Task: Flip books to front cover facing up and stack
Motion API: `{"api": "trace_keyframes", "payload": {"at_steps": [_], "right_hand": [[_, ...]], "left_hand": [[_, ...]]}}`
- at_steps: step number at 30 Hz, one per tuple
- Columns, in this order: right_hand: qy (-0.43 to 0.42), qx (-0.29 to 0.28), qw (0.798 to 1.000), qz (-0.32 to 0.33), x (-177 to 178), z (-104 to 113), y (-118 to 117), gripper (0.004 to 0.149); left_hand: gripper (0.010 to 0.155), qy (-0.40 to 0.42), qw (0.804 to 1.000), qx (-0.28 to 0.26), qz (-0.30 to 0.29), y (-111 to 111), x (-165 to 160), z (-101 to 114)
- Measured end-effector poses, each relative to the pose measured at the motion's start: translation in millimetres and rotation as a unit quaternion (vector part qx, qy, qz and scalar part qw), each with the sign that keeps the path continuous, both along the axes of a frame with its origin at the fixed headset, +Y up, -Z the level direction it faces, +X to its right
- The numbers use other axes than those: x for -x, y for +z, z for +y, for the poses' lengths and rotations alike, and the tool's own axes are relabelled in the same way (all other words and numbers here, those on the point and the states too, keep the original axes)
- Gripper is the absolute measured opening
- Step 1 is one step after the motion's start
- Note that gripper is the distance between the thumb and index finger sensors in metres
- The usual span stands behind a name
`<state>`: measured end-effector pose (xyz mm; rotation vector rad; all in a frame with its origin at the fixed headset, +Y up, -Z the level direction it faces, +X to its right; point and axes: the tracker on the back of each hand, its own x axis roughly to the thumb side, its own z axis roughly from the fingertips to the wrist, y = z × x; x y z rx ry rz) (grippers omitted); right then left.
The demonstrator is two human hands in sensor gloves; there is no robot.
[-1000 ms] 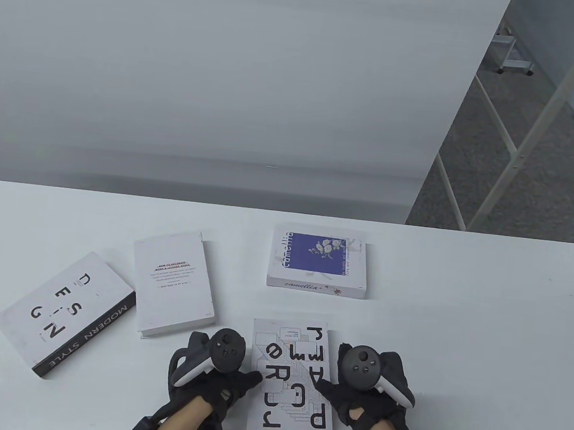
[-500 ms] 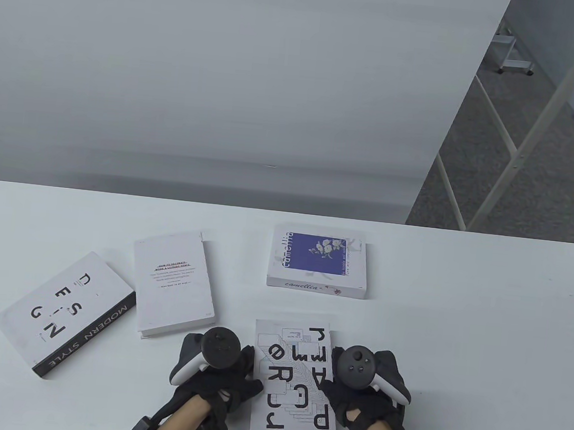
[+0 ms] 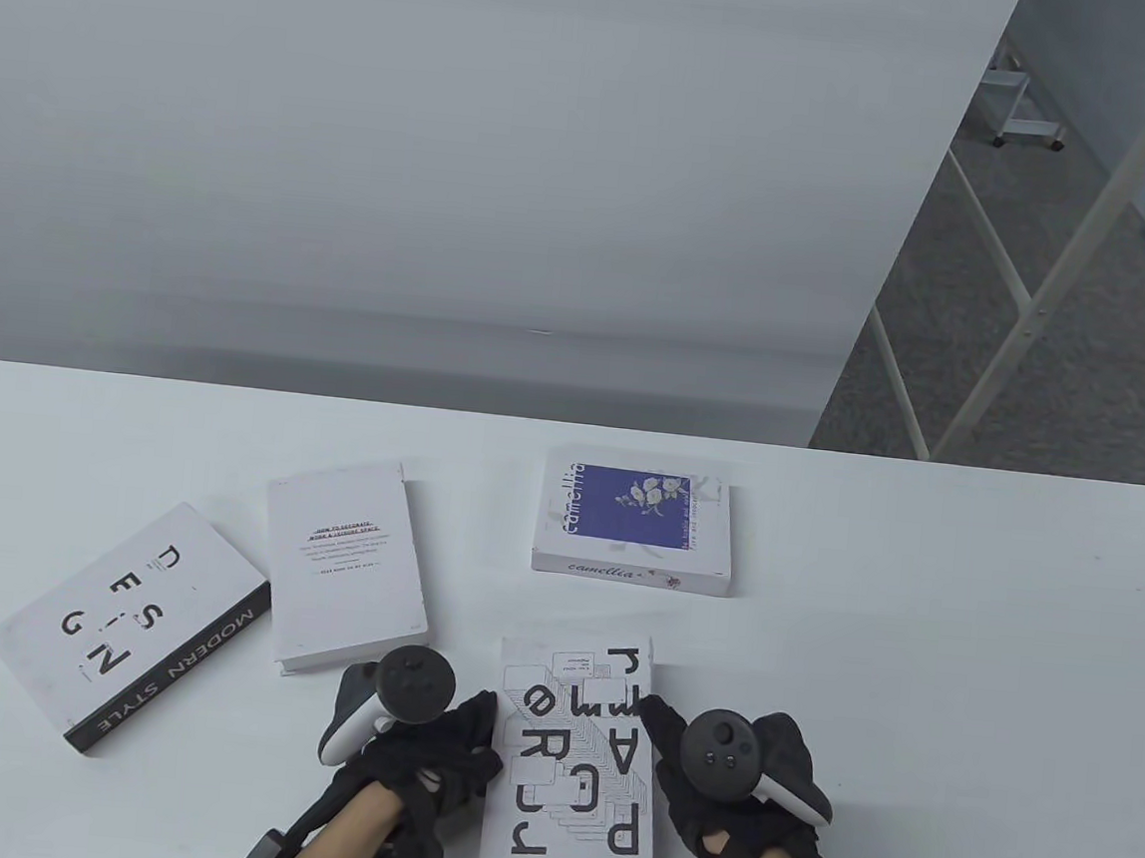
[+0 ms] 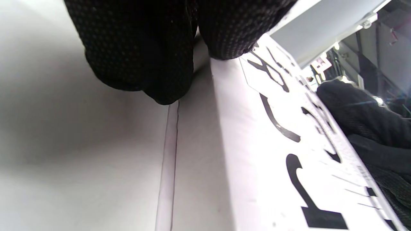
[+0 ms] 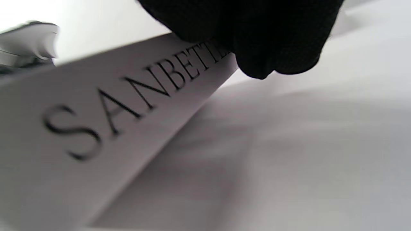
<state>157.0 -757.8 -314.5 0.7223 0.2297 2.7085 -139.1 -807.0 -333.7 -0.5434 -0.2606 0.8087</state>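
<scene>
White tabletop [image 3: 915,629] fills my view, a pale wall behind it. At the near edge, the big-lettered book [image 3: 574,760] sits between my hands: my left hand [image 3: 424,752] grips its left edge and my right hand [image 3: 727,778] grips its spine side, marked SANBETTE... in the right wrist view. Farther off lie the camellia book [image 3: 636,525], a plain white book [image 3: 345,564] and, far left, the Modern Style book [image 3: 130,626].
</scene>
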Motion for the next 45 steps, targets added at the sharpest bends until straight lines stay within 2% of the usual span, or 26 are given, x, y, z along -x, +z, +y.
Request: {"api": "trace_keyframes", "payload": {"at_steps": [3,6,9,15,20,27,32,34,38,45], "right_hand": [[-0.015,-0.037,0.999,0.025,4,7,5,0.058],[-0.026,-0.048,0.998,0.039,10,10,10,0.062],[0.000,-0.088,0.994,0.057,18,13,15,0.066],[0.023,-0.105,0.990,0.093,28,11,23,0.078],[0.023,-0.146,0.986,0.081,29,10,24,0.077],[-0.034,-0.118,0.991,0.051,11,11,13,0.077],[-0.098,-0.086,0.992,-0.004,-13,11,0,0.073],[-0.129,-0.056,0.989,-0.044,-24,8,-5,0.072],[-0.249,0.023,0.962,-0.107,-44,1,-14,0.070],[-0.346,0.100,0.919,-0.162,-58,-14,-19,0.069]], "left_hand": [[0.071,-0.002,1.000,0.003,0.006,0,4,0],[0.070,-0.008,1.000,0.003,0.009,0,7,1],[0.070,-0.013,1.000,0.001,0.011,-1,8,1],[0.068,-0.042,0.999,-0.019,0.005,0,4,4],[0.067,-0.077,0.996,-0.046,-0.008,1,1,8],[0.069,-0.097,0.992,-0.077,-0.037,2,-9,18],[0.076,-0.139,0.973,-0.177,-0.055,4,-6,53],[0.084,-0.199,0.952,-0.222,-0.074,5,0,70],[0.091,-0.312,0.899,-0.298,-0.071,11,9,99],[0.103,-0.329,0.887,-0.319,-0.052,22,25,133]]}}
